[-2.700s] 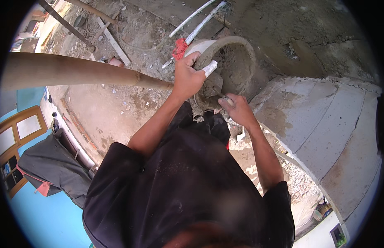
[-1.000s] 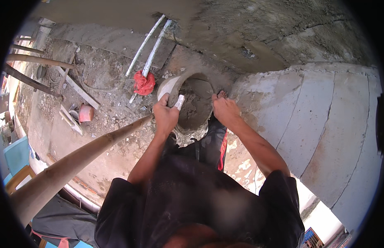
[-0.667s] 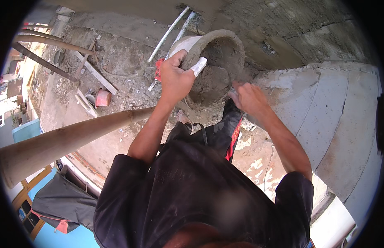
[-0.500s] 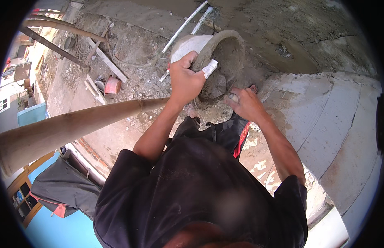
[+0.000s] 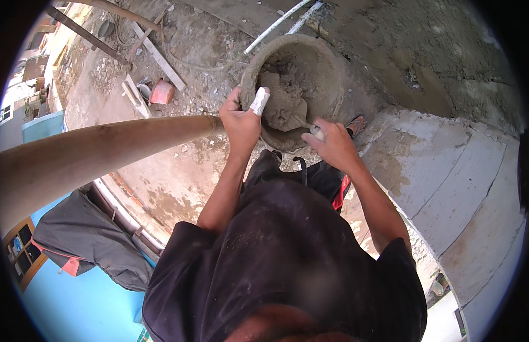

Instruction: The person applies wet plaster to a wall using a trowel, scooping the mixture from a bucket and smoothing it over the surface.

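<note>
A round bucket (image 5: 254, 67), its rim caked in grey, stands upright in front of me with wet mortar (image 5: 287, 74) inside. My left hand (image 5: 241, 125) is closed on the near left side of its rim; a white wrapping (image 5: 260, 100) covers its thumb. At the bucket's near right side, my right hand (image 5: 336, 146) grips a trowel by its pale handle (image 5: 317, 133). The trowel's mortar-smeared blade (image 5: 300, 109) lies over the mortar inside the bucket. My fingers hide part of the handle.
A thick bamboo pole (image 5: 116, 141) slants in from the left, close to my left forearm. White pipes (image 5: 278, 25) lie beyond the bucket. A red container (image 5: 162, 92) and a wooden plank (image 5: 159, 57) are on the rubble ground. Grey slabs (image 5: 446, 176) rise at right.
The bucket has gone from tilted to upright, its mouth now facing me. My left hand has moved slightly left and down with the rim. The trowel blade now shows clearly inside the bucket.
</note>
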Tool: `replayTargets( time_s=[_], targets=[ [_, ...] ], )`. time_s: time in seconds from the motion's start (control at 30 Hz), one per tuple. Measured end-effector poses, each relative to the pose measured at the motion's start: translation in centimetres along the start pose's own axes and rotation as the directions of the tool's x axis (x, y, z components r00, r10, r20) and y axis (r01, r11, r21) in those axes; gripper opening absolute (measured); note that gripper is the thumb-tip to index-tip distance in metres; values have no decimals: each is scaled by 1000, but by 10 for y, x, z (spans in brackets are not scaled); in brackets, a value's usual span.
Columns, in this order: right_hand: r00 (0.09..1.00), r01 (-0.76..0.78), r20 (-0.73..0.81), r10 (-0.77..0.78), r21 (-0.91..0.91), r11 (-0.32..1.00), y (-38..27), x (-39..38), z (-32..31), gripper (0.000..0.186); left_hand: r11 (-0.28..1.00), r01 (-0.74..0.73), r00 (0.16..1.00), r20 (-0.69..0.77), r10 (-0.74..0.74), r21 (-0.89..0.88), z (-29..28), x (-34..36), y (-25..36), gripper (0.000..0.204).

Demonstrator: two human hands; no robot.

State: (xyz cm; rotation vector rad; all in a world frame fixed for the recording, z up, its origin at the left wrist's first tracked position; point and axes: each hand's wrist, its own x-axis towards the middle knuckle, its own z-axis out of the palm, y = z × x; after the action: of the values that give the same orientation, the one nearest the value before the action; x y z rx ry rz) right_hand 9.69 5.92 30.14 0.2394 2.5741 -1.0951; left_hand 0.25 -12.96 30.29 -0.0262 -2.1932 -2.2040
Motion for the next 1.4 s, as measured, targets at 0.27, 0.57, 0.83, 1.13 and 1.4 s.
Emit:
replayTargets(
  time_s=[0.27, 0.57, 0.83, 1.13, 1.4],
  targets=[
    [993, -116, -28, 113, -296, 948, 31, 14, -25, 36, 993, 108, 992, -57, -111, -51, 15, 0, -31, 18],
    [986, 104, 152, -64, -273, 956, 51, -28, -47, 36, 958, 270, 942, -232, -242, 96, -6, -30, -112, 20],
    [786, -614, 94, 611, 14, 789, 289, 135, -220, 30, 889, 400, 899, -282, -335, 220, 29, -74, -148, 21],
    [931, -292, 166, 325, -196, 936, 146, -9, -97, 30, 910, 258, 963, -10, -270, 325, 59, -45, -135, 20],
    [981, -156, -184, 55, -595, 788, 95, -17, -42, 19, 991, -84, 906, 422, 32, 106, 104, 10, -18, 20]
  ],
)
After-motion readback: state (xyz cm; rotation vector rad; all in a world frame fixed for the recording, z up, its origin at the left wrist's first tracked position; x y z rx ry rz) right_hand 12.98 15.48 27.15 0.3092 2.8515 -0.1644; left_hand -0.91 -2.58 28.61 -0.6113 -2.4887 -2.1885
